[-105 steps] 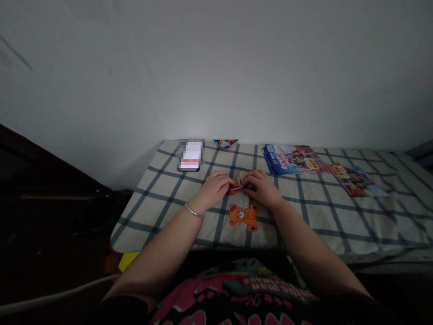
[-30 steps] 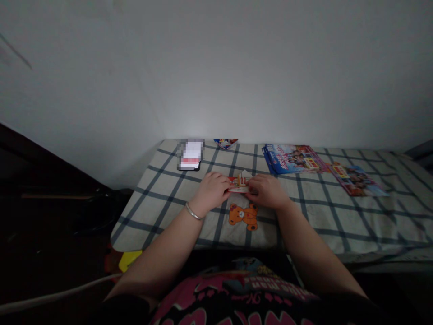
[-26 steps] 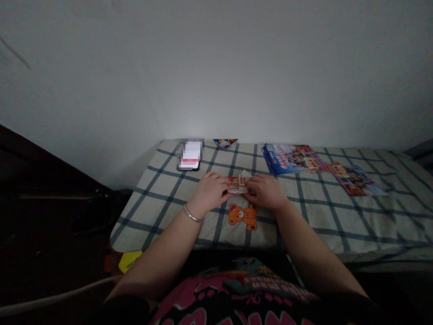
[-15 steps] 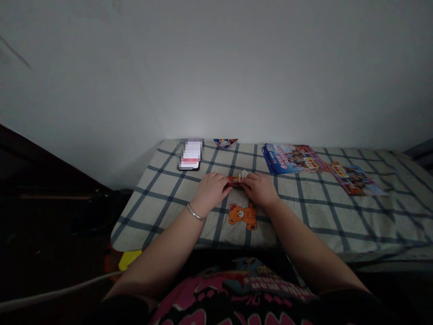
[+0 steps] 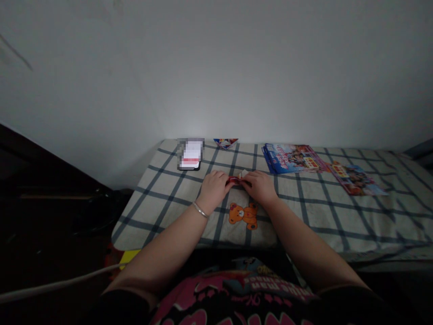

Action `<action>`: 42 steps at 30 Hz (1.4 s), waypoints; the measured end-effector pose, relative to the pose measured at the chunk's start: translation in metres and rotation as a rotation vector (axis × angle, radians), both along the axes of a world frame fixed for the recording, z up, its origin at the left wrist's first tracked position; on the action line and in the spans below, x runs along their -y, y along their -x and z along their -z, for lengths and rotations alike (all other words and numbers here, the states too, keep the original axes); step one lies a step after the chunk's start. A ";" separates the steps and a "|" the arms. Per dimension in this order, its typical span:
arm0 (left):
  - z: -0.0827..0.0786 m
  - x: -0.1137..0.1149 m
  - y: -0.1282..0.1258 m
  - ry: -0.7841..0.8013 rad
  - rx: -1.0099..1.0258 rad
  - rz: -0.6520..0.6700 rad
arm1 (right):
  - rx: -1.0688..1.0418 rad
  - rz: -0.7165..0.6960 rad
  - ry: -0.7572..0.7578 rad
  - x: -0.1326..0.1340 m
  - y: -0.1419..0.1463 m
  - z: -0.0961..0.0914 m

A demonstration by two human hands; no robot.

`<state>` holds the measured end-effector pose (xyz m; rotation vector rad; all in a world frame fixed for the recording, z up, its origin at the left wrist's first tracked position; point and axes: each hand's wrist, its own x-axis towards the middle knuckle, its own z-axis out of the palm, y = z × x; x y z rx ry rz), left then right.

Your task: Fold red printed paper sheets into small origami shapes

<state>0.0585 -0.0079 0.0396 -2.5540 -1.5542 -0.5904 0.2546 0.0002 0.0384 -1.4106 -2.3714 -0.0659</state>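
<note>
A small folded piece of red and white printed paper (image 5: 237,178) lies on the checked cloth between my two hands. My left hand (image 5: 214,187), with a silver bangle on its wrist, presses its closed fingers on the paper's left end. My right hand (image 5: 258,185) pinches the paper's right end. Most of the paper is hidden under my fingers. An orange bear print (image 5: 244,215) on the cloth sits just in front of my hands.
The checked cloth (image 5: 311,212) covers a surface against a white wall. A phone (image 5: 191,154) lies at the back left, and a small folded paper shape (image 5: 225,142) by the wall. Blue leaflets (image 5: 291,158) and a red leaflet (image 5: 356,179) lie at the right.
The paper stood open and taller between my hands a second ago; now it is pressed flatter and smaller. Both hands have shifted slightly away from me along the cloth.
</note>
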 end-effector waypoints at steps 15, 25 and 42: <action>-0.001 0.002 -0.007 -0.037 -0.033 -0.062 | -0.048 0.038 0.001 -0.002 0.001 0.005; -0.002 0.002 0.001 -0.045 -0.010 0.312 | -0.148 0.075 -0.019 -0.014 -0.009 0.010; -0.010 0.018 -0.005 -0.129 -0.098 0.227 | -0.130 0.120 0.032 -0.017 -0.009 0.009</action>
